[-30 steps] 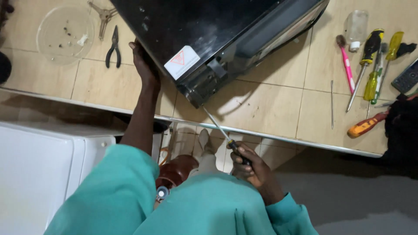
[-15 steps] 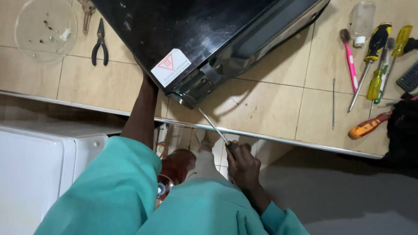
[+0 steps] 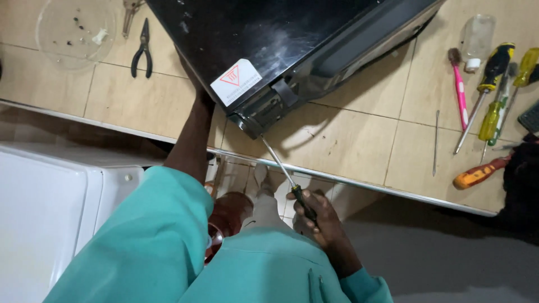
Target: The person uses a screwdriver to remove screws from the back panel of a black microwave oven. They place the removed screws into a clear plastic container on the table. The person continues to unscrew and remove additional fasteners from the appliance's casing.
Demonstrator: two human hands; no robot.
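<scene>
Centre: a big black appliance (image 3: 281, 39) tilts over the bench (image 3: 348, 140) and blocks the whole upper middle.
Front corner: the screwdriver (image 3: 283, 171), gripped in the right hand (image 3: 314, 216), runs up to the appliance's low corner, crossing the gap at the bench edge.
Left side: the left hand (image 3: 196, 92) and forearm press against the appliance, closing the way beside it.
Far left: pliers (image 3: 142, 49) and a clear dish (image 3: 76, 31), bare tile between and below them.
Right: open tile under the appliance, then a thin rod (image 3: 435, 143), a pink brush (image 3: 458, 87), a jar (image 3: 477, 36) and several screwdrivers (image 3: 494, 90) close together.
Below bench: a white cabinet (image 3: 50, 213) stands at the left.
</scene>
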